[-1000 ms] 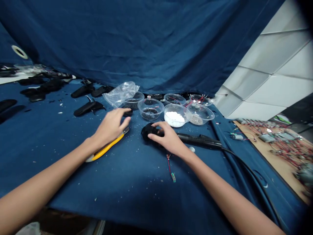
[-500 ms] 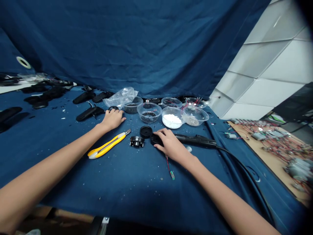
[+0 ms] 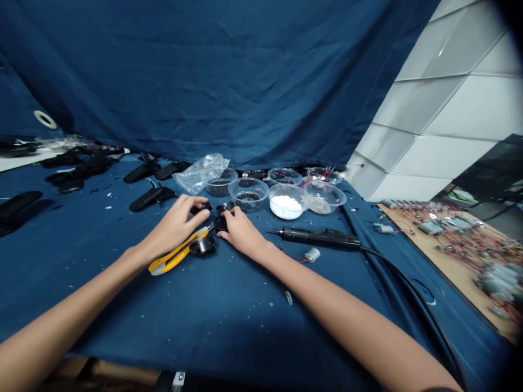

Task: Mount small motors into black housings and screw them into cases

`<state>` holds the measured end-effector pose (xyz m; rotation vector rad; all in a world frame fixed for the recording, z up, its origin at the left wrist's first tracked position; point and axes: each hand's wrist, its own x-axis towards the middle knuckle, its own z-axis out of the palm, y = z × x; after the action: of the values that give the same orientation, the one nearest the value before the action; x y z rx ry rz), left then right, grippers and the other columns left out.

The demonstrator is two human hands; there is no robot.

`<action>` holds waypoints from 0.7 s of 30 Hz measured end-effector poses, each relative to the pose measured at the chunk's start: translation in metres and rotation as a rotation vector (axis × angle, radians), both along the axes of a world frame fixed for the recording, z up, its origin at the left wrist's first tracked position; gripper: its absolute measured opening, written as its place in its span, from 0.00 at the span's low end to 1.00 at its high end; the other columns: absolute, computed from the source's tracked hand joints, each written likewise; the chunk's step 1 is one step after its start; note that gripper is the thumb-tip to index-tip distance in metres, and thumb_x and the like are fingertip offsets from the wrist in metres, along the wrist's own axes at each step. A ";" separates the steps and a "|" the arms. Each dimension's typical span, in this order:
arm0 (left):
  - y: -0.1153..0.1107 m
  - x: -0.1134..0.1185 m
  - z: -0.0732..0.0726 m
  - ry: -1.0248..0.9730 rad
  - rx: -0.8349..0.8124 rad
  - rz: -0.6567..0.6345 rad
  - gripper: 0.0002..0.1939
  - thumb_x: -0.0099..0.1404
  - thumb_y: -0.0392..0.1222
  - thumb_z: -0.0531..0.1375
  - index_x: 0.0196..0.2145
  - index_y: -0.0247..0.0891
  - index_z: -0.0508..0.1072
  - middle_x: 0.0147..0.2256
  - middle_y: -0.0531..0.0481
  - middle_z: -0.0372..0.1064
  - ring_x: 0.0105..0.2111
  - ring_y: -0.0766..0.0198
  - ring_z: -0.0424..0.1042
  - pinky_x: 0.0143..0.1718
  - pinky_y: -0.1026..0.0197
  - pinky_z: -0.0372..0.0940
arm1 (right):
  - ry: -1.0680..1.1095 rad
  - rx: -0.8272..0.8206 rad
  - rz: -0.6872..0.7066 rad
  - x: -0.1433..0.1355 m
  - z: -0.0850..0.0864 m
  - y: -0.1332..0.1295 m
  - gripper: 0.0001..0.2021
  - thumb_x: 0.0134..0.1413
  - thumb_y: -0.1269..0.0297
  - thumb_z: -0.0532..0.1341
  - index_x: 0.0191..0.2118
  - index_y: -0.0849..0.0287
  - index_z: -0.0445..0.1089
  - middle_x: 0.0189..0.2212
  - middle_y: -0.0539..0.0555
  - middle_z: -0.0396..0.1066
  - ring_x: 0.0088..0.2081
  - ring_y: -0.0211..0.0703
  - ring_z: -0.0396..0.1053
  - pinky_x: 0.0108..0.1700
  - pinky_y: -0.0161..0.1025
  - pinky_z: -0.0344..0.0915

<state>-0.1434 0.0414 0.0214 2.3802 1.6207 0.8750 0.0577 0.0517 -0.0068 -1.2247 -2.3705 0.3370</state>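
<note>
On the blue-covered desk, a corded electric screwdriver lies right of a yellow utility knife; between them the right hand keeps its grip around a black part; whether the left hand holds another black piece, I cannot tell.

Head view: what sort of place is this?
Most likely a small electronics assembly or repair bench. A corded power screwdriver lies on the blue cloth, clear plastic bowls hold small loose bits, and red-wired parts, apparently motors, crowd the right side.
</note>
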 end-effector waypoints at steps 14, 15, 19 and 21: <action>-0.071 0.016 -0.015 0.250 -0.096 -0.113 0.30 0.61 0.63 0.55 0.59 0.56 0.62 0.58 0.43 0.59 0.55 0.43 0.62 0.51 0.39 0.62 | 0.025 0.127 -0.147 -0.018 -0.006 0.017 0.33 0.54 0.72 0.63 0.63 0.65 0.51 0.59 0.71 0.50 0.60 0.61 0.54 0.57 0.55 0.60; -0.077 0.017 -0.017 0.286 -0.096 -0.136 0.34 0.58 0.66 0.57 0.60 0.57 0.60 0.59 0.43 0.58 0.56 0.41 0.60 0.51 0.39 0.62 | 0.010 0.131 -0.128 -0.018 -0.006 0.019 0.34 0.54 0.72 0.63 0.64 0.66 0.50 0.61 0.72 0.47 0.61 0.62 0.52 0.58 0.56 0.59; -0.084 0.018 -0.029 0.380 -0.044 -0.170 0.37 0.57 0.67 0.57 0.60 0.52 0.60 0.58 0.40 0.58 0.57 0.40 0.59 0.52 0.38 0.59 | 0.037 0.050 -0.049 -0.023 -0.006 0.027 0.35 0.53 0.72 0.64 0.64 0.69 0.49 0.63 0.75 0.42 0.62 0.62 0.50 0.59 0.54 0.59; -0.079 0.016 -0.034 0.369 -0.012 -0.155 0.28 0.64 0.60 0.54 0.58 0.49 0.62 0.55 0.39 0.61 0.56 0.44 0.61 0.52 0.40 0.60 | 0.078 0.048 -0.027 -0.028 -0.004 0.029 0.37 0.52 0.71 0.66 0.64 0.68 0.50 0.61 0.74 0.45 0.61 0.62 0.51 0.58 0.54 0.60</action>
<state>-0.1270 -0.0378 -0.0123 2.7368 1.5142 0.4148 0.0295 0.0809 -0.0110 -1.1989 -2.2811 0.3121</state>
